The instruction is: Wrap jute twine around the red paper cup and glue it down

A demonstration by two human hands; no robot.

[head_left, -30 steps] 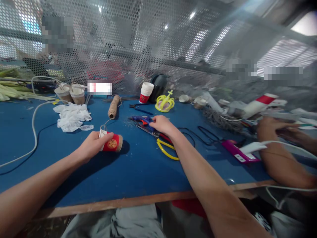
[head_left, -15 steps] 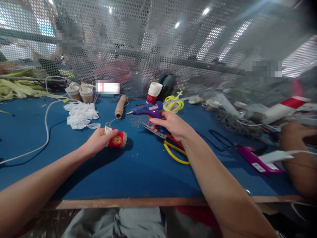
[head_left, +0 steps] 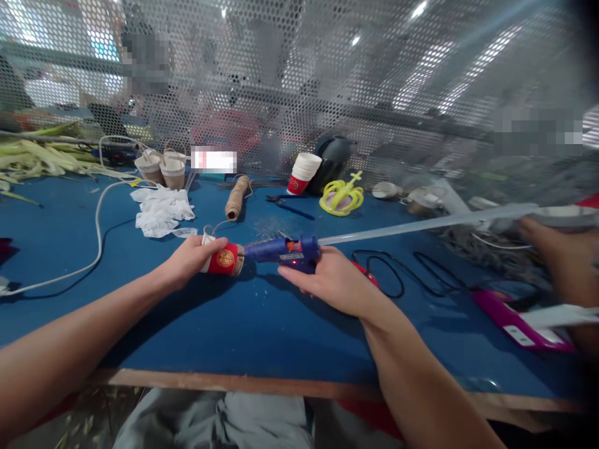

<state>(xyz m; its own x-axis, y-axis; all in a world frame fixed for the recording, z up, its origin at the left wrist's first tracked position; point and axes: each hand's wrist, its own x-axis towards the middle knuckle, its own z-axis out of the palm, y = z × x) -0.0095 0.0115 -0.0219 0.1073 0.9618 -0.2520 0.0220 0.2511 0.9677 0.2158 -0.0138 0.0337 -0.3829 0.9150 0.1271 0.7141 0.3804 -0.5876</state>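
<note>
My left hand (head_left: 191, 259) is closed round a red paper cup (head_left: 225, 259) lying on its side, with twine wrapped at its right end. In my right hand (head_left: 334, 277) is a blue glue gun (head_left: 285, 251) with a small red light. Its nozzle points left and meets the twine end of the cup. From the back of the gun a long translucent glue stick (head_left: 412, 229) sticks out to the right. A thin strand of twine runs from the cup to the twine roll (head_left: 238, 198) behind it.
White gloves (head_left: 163, 211), two twine-wrapped cups (head_left: 173, 171), pliers (head_left: 292, 207), stacked cups (head_left: 306, 168) and a yellow crown (head_left: 341, 194) stand or lie behind. At right are a purple power strip (head_left: 519, 324) and another person's hand (head_left: 561, 249).
My right hand has brought the glue gun down and toward the cup, so its nozzle now meets the twine end. The long glue stick now shows fully. The view has shifted slightly.
</note>
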